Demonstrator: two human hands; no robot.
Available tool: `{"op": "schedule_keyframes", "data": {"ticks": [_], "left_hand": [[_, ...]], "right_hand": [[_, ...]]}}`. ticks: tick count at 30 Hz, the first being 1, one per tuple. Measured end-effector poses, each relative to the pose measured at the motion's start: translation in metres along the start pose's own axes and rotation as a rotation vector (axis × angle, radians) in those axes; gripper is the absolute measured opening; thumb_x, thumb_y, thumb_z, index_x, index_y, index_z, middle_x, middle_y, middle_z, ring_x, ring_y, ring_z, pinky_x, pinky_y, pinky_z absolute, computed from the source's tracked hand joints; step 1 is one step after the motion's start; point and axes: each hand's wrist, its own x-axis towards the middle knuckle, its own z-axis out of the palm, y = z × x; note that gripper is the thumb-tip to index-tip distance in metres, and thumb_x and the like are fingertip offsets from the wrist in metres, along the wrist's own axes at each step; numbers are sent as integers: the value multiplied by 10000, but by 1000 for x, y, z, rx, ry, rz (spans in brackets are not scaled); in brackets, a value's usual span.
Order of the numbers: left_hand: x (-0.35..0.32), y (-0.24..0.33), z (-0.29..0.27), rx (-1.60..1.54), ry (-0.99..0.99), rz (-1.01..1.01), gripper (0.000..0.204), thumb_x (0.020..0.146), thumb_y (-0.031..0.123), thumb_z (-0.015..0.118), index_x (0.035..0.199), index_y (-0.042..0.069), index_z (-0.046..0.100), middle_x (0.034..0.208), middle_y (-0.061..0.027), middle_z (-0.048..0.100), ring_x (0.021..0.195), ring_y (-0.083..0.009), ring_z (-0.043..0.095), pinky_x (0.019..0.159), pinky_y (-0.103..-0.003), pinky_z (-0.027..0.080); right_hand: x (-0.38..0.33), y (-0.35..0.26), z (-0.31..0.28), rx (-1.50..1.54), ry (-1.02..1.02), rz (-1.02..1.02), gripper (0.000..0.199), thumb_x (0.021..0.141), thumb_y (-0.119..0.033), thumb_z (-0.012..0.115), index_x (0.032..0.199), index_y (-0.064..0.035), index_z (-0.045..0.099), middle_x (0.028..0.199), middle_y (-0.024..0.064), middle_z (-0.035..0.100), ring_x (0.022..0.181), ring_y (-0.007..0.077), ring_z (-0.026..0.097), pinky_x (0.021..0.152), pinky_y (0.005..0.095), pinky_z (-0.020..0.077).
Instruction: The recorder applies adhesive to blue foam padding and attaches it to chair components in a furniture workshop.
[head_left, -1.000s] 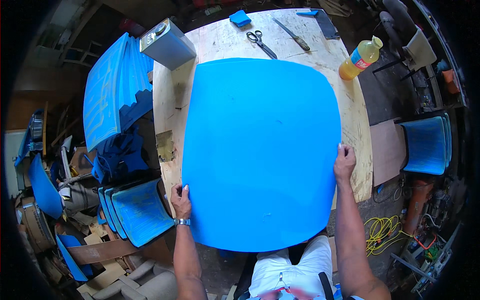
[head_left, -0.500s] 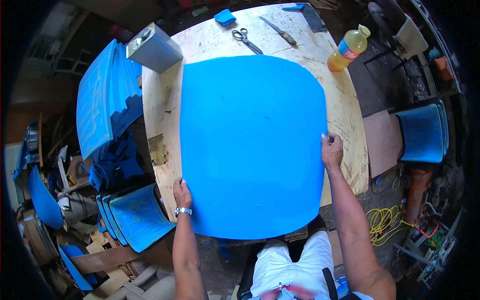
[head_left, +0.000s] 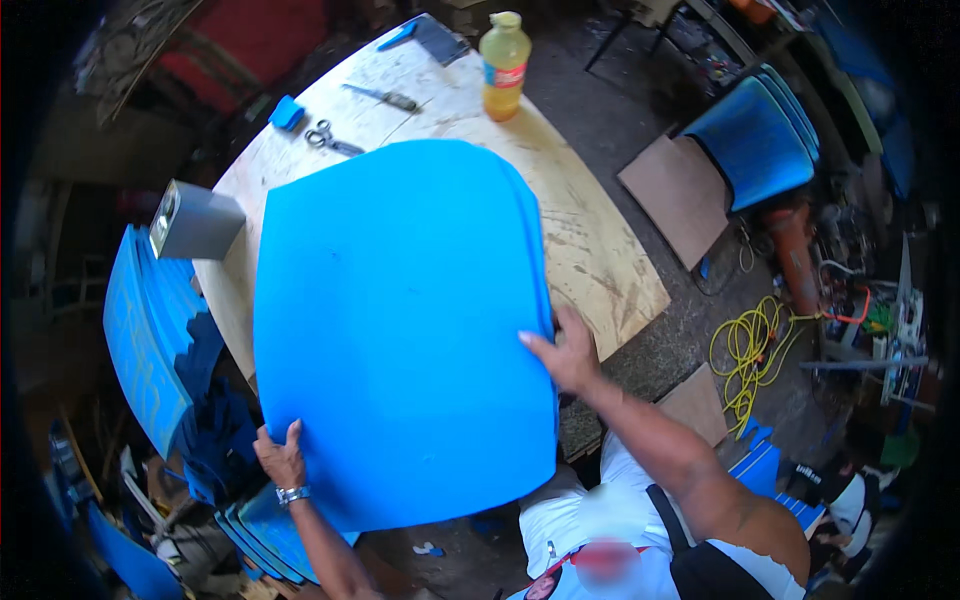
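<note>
A large blue foam sheet (head_left: 410,320) with rounded corners covers much of the wooden tabletop, its near part reaching past the table edge toward my lap. Along its right side more than one layer shows. At the near left edge my left hand (head_left: 281,460), with a metal watch on the wrist, grips it, thumb on top and the other fingers partly hidden. My right hand (head_left: 568,352) holds the right edge, thumb over the top and fingers around the side. Beyond the sheet lie dark-handled scissors (head_left: 330,138) and a knife (head_left: 382,97).
A metal can (head_left: 205,222) stands at the table's left edge, a bottle of yellow liquid (head_left: 503,75) at the far side. Blue sheets (head_left: 150,320) are piled left. Right of the wooden table (head_left: 600,270) are brown board (head_left: 680,198), stacked blue pieces (head_left: 755,145) and yellow cable (head_left: 750,350).
My view has turned to the right. The foam sheet has shifted toward me over the table's near edge, both hands still on it. Layers now show apart along its right side.
</note>
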Motion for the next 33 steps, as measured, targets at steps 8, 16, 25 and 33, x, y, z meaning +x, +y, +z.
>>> {"op": "schedule_keyframes", "data": {"ticks": [8, 16, 25, 33], "left_hand": [[75, 107, 6, 196, -59, 446, 488, 705, 328, 842, 1027, 27, 632, 937, -183, 628, 876, -388, 588, 745, -469, 474], [18, 157, 111, 208, -42, 542, 543, 774, 202, 800, 1233, 44, 555, 1097, -151, 629, 964, -326, 604, 819, -429, 500], [-286, 327, 190, 36, -381, 754, 432, 773, 296, 788, 1069, 41, 604, 994, -141, 626, 903, -346, 611, 744, -433, 516], [-263, 374, 218, 249, -554, 801, 250, 802, 228, 694, 949, 59, 584, 938, -145, 614, 876, -345, 606, 725, -456, 523]], "right_hand": [[-177, 82, -29, 406, -127, 540, 496, 816, -301, 788, 1159, 12, 613, 1074, 148, 668, 887, 217, 663, 721, 333, 543], [-162, 177, -21, 591, -222, 708, 444, 847, -208, 759, 1174, 3, 546, 860, 38, 639, 609, 109, 559, 521, 281, 470], [-58, 204, -95, 303, 94, 489, 273, 909, -238, 659, 1122, -67, 643, 951, 131, 707, 858, 270, 689, 776, 380, 530], [3, 231, -115, 270, -208, 549, 149, 818, -240, 725, 883, -108, 744, 891, 106, 731, 849, 290, 702, 745, 402, 538]]}}
